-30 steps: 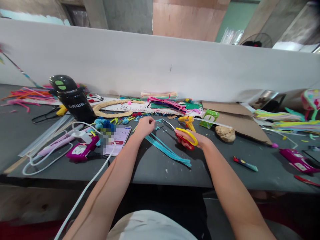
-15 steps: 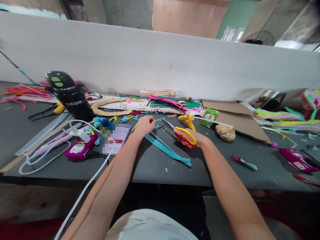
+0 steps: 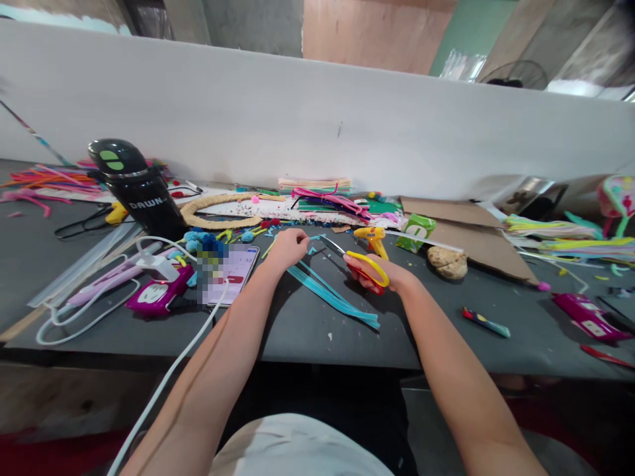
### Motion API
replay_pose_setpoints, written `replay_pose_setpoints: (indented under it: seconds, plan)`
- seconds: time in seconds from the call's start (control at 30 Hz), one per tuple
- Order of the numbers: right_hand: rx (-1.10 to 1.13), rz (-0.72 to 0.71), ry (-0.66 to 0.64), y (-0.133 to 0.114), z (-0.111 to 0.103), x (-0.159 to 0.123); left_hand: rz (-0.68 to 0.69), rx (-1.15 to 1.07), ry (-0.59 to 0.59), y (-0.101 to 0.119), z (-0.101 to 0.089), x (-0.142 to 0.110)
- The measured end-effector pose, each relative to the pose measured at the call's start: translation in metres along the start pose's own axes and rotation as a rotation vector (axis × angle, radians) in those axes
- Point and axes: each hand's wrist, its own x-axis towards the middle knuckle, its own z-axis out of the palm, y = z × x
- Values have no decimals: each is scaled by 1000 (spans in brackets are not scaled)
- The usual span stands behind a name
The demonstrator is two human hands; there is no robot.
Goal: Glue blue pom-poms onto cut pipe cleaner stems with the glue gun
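Observation:
My right hand [image 3: 381, 271] is closed around the handles of a pair of scissors [image 3: 371, 266], one loop yellow and the other red. Their blades point up and left, the tips close to a thin light-blue pipe cleaner [image 3: 316, 237]. My left hand [image 3: 290, 248] pinches that pipe cleaner at its other end, fingertips together. Small blue snippets [image 3: 312, 250] lie just under it. Below and between my hands a bundle of longer blue pipe cleaners [image 3: 337, 301] rests on the dark tabletop. A yellow glue gun [image 3: 372, 239] sits just beyond my right hand.
A phone [image 3: 238, 271] and a purple power strip [image 3: 159, 291] with a white cable lie left, before a black bottle [image 3: 141, 192]. Rightward are a wrinkled tan lump [image 3: 447, 262], a green packet [image 3: 415, 233], cardboard [image 3: 486, 248] and a utility knife [image 3: 485, 322].
Hardly anything differs. Both hands, the scissors and the blue pipe cleaner keep nearly the same places; the view has shifted very slightly.

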Motion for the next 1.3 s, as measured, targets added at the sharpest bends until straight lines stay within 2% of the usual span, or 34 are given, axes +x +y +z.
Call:
replay_pose_setpoints:
  seconds: [0.4,0.63,0.83,1.03,1.3]
  plan:
    - [-12,18,14,-4,2,-4,13,14,-13,1,-1,0]
    - [-36,51,41,-9,5,-4,3,53,-64,2,-2,-1]
    - [-87,109,17,-11,2,8,-73,123,-146,-2,-8,-2]
    - [-11,124,20,-10,-3,22,-140,175,-176,-7,-13,-3]
    - [-187,144,69,-13,0,20,-139,178,-195,-11,-11,-1]
